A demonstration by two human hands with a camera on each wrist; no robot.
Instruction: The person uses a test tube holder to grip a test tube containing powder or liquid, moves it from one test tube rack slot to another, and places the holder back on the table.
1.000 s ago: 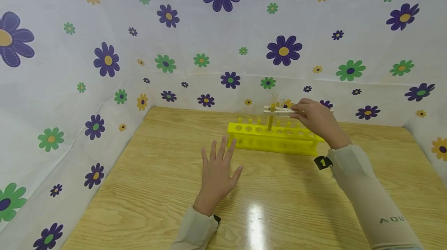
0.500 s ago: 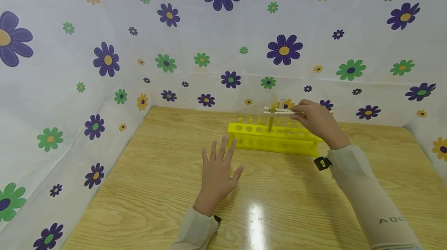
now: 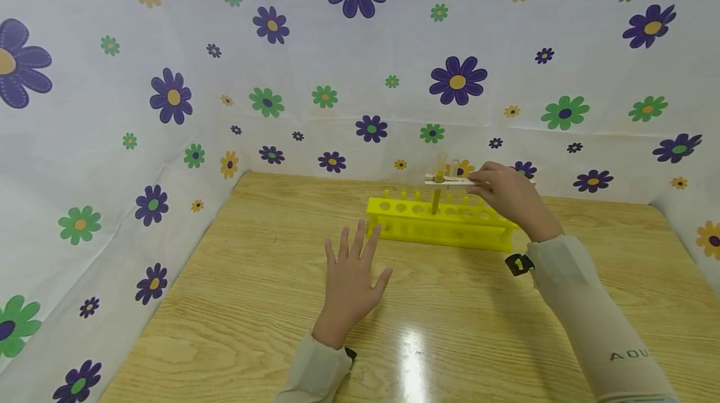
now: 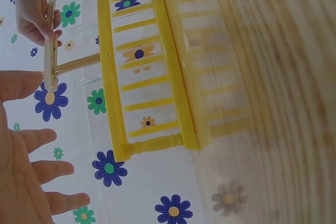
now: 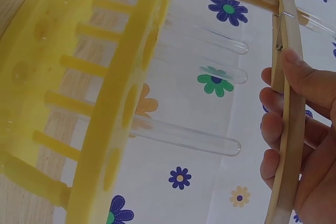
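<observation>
My right hand [image 3: 509, 194] grips a wooden test tube holder [image 3: 457, 182], thumb on one side and fingers curled round the other in the right wrist view. The holder's far end clasps an upright test tube [image 3: 436, 198] of brownish-yellow liquid near its upper part. The tube's lower end meets the top bar of the yellow test tube rack [image 3: 444, 235]; how far it sits in a hole cannot be told. With fingers spread, my left hand [image 3: 350, 281] is low over the table in front of the rack's left end, holding nothing.
Clear, empty test tubes [image 5: 189, 139] stand rounded end up on the rack's back pegs. The rack rests toward the back of the wooden table [image 3: 236, 303]. Behind it hangs a white flower-printed cloth [image 3: 315, 53], which also covers the left side.
My right hand has sunk very slightly, and the holder and filled tube have come down a little with it toward the rack. My left hand has stayed put.
</observation>
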